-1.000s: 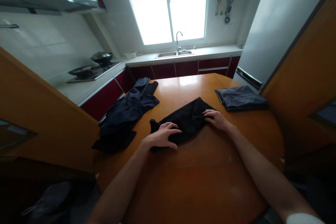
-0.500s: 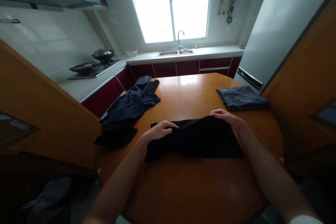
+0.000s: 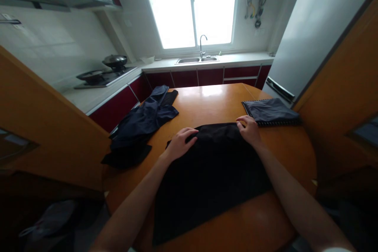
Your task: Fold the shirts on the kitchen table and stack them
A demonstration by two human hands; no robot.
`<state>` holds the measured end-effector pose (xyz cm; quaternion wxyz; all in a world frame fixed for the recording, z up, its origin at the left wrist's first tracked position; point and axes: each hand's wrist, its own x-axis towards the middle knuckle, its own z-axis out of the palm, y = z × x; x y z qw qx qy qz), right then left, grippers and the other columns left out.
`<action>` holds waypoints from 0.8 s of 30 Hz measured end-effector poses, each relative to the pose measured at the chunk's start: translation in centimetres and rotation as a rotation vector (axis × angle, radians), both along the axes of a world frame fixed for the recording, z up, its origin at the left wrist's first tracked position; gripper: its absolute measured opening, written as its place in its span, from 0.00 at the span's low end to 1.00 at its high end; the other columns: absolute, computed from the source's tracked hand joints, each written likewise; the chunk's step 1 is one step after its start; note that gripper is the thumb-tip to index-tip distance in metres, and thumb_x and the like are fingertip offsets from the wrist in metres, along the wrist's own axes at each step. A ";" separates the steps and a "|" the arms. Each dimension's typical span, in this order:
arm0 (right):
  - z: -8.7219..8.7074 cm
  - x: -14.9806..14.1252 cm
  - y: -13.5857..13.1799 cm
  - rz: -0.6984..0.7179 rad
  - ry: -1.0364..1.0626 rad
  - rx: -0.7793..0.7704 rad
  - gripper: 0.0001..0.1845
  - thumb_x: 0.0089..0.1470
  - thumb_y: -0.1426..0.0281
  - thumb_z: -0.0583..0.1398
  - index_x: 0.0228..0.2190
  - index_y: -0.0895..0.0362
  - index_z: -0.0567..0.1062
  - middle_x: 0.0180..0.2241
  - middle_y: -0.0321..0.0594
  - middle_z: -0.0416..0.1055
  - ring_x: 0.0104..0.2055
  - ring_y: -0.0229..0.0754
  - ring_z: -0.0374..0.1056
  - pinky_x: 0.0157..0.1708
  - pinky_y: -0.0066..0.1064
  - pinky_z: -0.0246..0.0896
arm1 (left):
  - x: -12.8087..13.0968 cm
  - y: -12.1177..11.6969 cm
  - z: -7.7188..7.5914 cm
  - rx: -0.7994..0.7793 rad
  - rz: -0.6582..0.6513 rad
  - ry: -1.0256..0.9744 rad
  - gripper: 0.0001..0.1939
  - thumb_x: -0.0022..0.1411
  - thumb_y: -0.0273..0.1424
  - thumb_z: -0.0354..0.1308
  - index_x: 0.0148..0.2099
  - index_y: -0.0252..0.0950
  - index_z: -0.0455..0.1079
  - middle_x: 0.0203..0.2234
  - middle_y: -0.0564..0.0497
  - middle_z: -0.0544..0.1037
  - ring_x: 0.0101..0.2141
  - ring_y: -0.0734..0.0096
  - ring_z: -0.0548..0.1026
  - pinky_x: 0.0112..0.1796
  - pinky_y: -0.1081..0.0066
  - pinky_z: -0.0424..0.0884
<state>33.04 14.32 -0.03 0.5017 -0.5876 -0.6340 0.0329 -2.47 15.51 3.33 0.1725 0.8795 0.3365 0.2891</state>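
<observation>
"Where your hands are at the black cloth (image 3: 212, 173), how do the fingers lie?"

"Left hand (image 3: 180, 143): on the cloth's far left part, fingers bent, thumb held apart from the forefinger, nothing pinched between them. Right hand (image 3: 251, 132): at the far right part, fingers curled close together, thumb near the forefinger. Whether a fold is caught there, I cannot tell."

"And the cloth itself?"

"On the wooden table (image 3: 206, 102), in front of me, between and below my hands. Far edge runs roughly from hand to hand; near edge slants, lowest at the left corner. Wrinkles along the far part; the rest too dark to read (black swallows every crease)."

"What lies around it?"

"Left: a rumpled navy garment (image 3: 141, 122), with black fabric (image 3: 128, 156) showing at its near end. Right: a folded grey cloth (image 3: 270, 110) with a black toothed border, just beyond my right hand. Both on the same table."

"Further off?"

"Counter (image 3: 236, 58) under a bright window (image 3: 212, 8), with a double sink (image 3: 189, 60) and a curved faucet (image 3: 201, 45). Lidded wok (image 3: 114, 61) on the stove (image 3: 108, 80), left side. Refrigerator (image 3: 307, 31) at the right."
</observation>
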 end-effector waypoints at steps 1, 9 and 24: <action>0.4 -0.3 -0.3 0.073 -0.061 -0.007 0.10 0.60 0.65 0.59 0.35 0.55 0.80 0.40 0.46 0.77 0.46 0.50 0.71 0.51 0.43 0.65 | 0.7 -0.9 0.0 0.023 -0.065 0.078 0.19 0.69 0.38 0.59 0.61 0.42 0.71 0.55 0.45 0.75 0.56 0.59 0.72 0.58 0.59 0.68; 1.4 -2.4 -1.9 0.401 -0.453 -0.212 0.08 0.61 0.61 0.65 0.34 0.50 0.83 0.44 0.41 0.78 0.50 0.50 0.69 0.54 0.47 0.57 | 3.7 -1.8 -2.1 0.142 -0.057 0.308 0.15 0.70 0.36 0.58 0.56 0.42 0.76 0.48 0.46 0.79 0.50 0.57 0.76 0.53 0.58 0.71; 1.6 -4.7 -2.7 0.305 -0.454 -0.388 0.14 0.61 0.74 0.57 0.45 0.54 0.79 0.42 0.44 0.81 0.45 0.49 0.76 0.44 0.35 0.64 | 3.3 -1.4 -1.5 -0.171 0.217 0.095 0.23 0.63 0.39 0.62 0.59 0.40 0.70 0.46 0.47 0.81 0.46 0.58 0.80 0.48 0.65 0.73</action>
